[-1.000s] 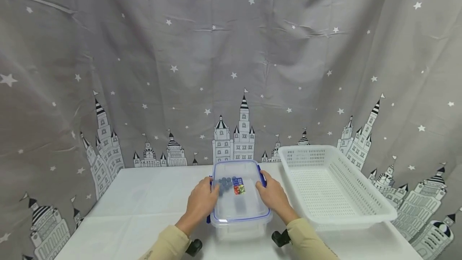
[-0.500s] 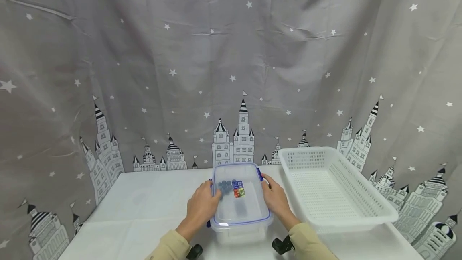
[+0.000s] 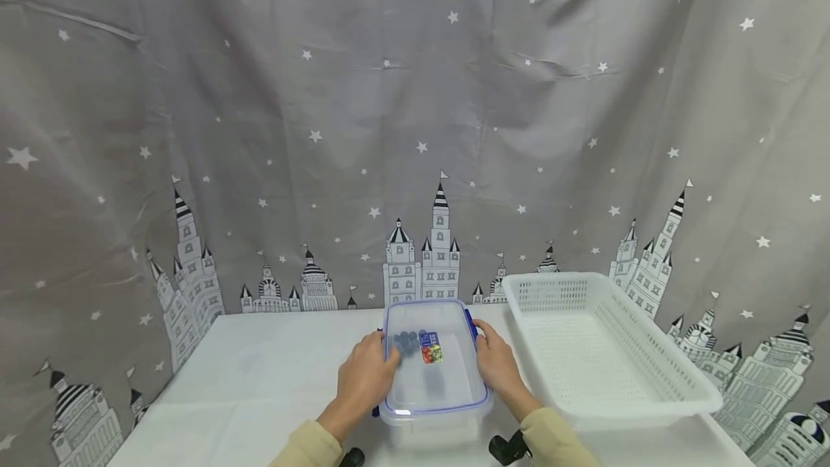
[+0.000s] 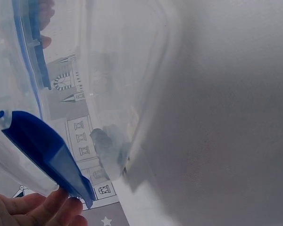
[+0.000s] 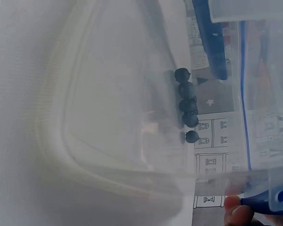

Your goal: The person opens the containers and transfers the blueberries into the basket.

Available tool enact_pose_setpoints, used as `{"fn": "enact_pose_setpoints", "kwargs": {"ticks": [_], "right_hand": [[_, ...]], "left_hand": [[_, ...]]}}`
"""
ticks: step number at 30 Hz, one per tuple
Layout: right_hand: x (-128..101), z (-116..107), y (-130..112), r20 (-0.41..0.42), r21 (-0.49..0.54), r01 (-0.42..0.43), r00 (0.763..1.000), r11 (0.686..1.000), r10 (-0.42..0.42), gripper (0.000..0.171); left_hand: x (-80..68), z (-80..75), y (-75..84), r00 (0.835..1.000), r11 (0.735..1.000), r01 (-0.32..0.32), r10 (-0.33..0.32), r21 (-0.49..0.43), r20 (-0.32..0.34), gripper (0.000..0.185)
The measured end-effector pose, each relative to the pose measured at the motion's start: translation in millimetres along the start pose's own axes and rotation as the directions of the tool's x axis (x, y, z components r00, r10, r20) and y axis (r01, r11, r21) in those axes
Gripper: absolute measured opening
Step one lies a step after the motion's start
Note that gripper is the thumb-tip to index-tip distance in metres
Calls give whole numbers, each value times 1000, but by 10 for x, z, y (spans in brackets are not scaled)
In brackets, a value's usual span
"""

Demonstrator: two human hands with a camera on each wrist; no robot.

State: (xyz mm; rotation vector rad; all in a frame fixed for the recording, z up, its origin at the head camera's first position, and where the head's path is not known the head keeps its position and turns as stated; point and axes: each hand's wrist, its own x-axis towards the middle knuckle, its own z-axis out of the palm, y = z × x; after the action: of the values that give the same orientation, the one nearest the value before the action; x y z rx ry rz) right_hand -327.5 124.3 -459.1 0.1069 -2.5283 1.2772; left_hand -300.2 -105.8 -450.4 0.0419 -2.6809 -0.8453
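Both hands are on the box [image 3: 433, 373] at the near table [image 3: 259, 373] edge: left hand [image 3: 363, 383] with fingers curled at its left blue clip [image 4: 47, 157], right hand [image 3: 498, 366] pinching the right clip [image 5: 259, 203]. Looks like unlatching, I think; the next move needs both clips flipped off evenly. The box's long axis runs away from the person, berries [image 3: 405, 341] at the far end. Basket [image 3: 648, 395] sits just right.

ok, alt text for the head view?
Two hands, left hand and right hand, hold the sides of a clear lidded box with blue clips on a white table. Dark balls lie inside; a white basket stands to its right.
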Motion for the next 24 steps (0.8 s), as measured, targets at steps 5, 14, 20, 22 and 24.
{"fn": "enact_pose_setpoints", "kwargs": {"ticks": [5,14,20,22,24], "right_hand": [[-61,32,38,30,-15,-2,1000,1000,2,40],[-24,-45,126,-8,-73,-26,1000,997,25,45],[-7,-76,39,-31,-166,23,999,986,-29,45],[-5,-78,13,-49,-175,36,998,984,-46,41],[-3,-78,-9,-67,-180,53,996,982,-66,36]], "left_hand": [[-63,25,-33,1000,1000,16,-16,19,13,50],[-48,43,10,1000,1000,-1,1,11,10,50],[-27,14,14,1000,1000,-3,3,-2,-3,50],[-16,5,17,1000,1000,0,0,-8,-1,50],[-5,-2,17,1000,1000,4,-4,-14,0,51]]}}
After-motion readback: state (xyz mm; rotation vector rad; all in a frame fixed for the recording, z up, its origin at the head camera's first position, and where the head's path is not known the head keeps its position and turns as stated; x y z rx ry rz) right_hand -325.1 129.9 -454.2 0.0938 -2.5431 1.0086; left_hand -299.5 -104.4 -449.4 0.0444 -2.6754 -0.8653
